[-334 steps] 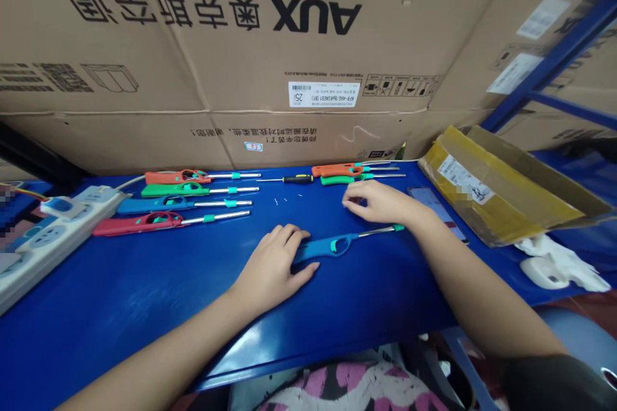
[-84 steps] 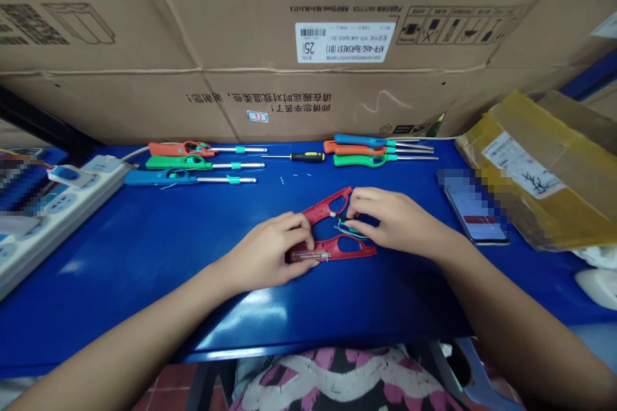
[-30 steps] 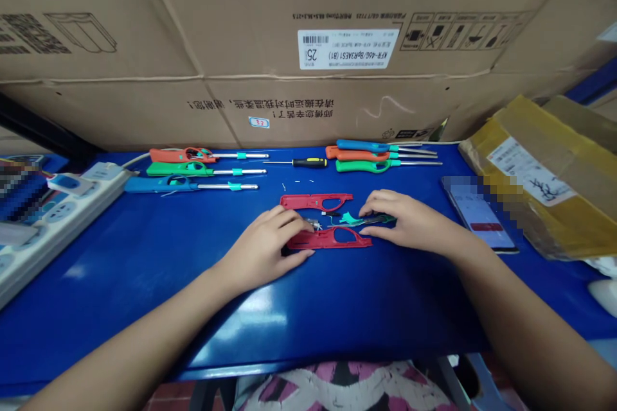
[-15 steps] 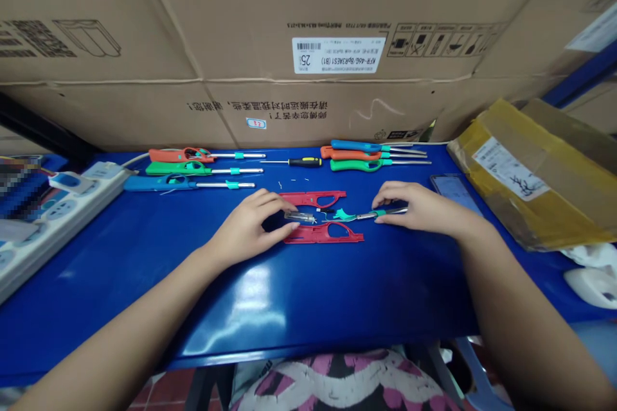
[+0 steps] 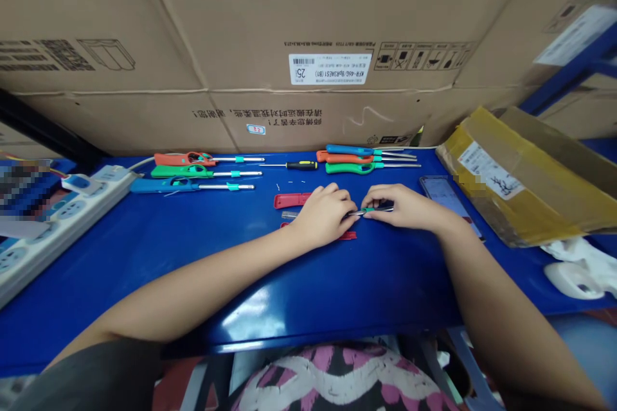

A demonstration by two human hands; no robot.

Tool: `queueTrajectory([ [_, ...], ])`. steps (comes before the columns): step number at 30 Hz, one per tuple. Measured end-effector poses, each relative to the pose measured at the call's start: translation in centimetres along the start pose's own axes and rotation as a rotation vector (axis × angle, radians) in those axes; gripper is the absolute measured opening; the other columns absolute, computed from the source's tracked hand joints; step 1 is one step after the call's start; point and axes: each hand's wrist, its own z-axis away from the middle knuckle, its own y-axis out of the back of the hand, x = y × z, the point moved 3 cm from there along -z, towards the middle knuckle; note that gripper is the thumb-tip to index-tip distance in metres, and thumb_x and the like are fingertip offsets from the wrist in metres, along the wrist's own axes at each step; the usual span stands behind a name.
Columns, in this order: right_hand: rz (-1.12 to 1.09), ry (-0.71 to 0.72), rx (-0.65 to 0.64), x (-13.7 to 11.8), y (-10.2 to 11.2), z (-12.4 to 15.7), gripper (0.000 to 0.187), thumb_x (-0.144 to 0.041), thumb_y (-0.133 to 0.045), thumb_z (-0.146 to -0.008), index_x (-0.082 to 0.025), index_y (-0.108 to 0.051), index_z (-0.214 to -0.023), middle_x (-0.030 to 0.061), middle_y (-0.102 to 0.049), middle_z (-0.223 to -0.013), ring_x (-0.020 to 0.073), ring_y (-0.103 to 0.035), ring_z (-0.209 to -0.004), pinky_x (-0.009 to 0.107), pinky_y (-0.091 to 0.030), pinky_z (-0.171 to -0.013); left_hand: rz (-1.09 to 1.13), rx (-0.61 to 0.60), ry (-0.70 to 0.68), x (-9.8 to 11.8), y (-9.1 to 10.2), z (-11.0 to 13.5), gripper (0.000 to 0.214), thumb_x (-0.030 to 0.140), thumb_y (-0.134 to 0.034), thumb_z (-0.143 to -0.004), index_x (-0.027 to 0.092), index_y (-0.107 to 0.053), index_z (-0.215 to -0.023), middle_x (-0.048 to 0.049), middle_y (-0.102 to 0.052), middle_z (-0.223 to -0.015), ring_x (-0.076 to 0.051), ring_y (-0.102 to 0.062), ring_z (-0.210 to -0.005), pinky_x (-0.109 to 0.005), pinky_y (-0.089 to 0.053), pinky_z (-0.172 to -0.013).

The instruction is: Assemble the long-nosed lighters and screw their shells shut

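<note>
The metal lighter tube (image 5: 385, 209) with its green sliding piece lies between my two hands. My right hand (image 5: 402, 205) pinches it near the green piece. At its left end, the fingers of my left hand (image 5: 324, 217) are closed on the tube; the trigger parts there are hidden. Under and behind my left hand lie two red lighter casing halves: the far half (image 5: 288, 200) is partly covered, and the near half (image 5: 348, 236) shows mainly at its right end. A small clear fuel tank (image 5: 290, 214) pokes out between them, left of my fingers.
At the back left lie orange, green and blue lighters (image 5: 168, 185), and at the back right another such group (image 5: 349, 168). A screwdriver (image 5: 301, 166) sits between. Phone (image 5: 450, 202) and opened carton (image 5: 506, 173) are on the right, a power strip (image 5: 72, 212) on the left.
My left hand has moved right, from the fuel tank to the left end of the tube, now covering much of the red halves. My right hand stays on the tube. The view has tilted up slightly.
</note>
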Motion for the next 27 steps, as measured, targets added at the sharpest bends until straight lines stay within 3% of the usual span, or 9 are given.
queueTrajectory([
  [4,0.018,-0.02,-0.014,0.3,0.6,0.4,0.023,-0.038,-0.062,-0.087,-0.018,-0.071,-0.095,0.0066,-0.071,-0.094,0.0195,-0.063,-0.083,0.033,-0.051,-0.078,-0.001,-0.001,0.014,0.0,-0.5,-1.0,0.019,0.03,-0.061,-0.097,0.018,-0.075,-0.093,-0.0064,-0.073,-0.092,-0.025,-0.056,-0.094,-0.036,-0.039,-0.076],
  [12,0.115,-0.228,-0.012,2.3,2.8,2.1,0.017,-0.036,-0.066,-0.076,-0.021,-0.067,-0.083,0.006,-0.072,-0.084,0.0228,-0.065,-0.078,0.035,-0.051,-0.073,0.029,-0.007,0.026,-0.4,-0.5,-0.8,0.014,0.027,-0.065,-0.094,0.02,-0.076,-0.092,-0.0044,-0.074,-0.093,-0.024,-0.056,-0.092,-0.036,-0.038,-0.075],
  [27,0.089,-0.364,-0.088,3.4,2.3,2.2,0.025,-0.042,-0.071,-0.071,-0.021,-0.066,-0.084,0.0036,-0.069,-0.082,0.0205,-0.062,-0.076,0.032,-0.049,-0.068,0.002,0.0,-0.036,-0.4,-1.0,-0.7,0.018,0.027,-0.062,-0.098,0.022,-0.079,-0.098,-0.0054,-0.074,-0.095,-0.023,-0.056,-0.092,-0.035,-0.034,-0.073],
])
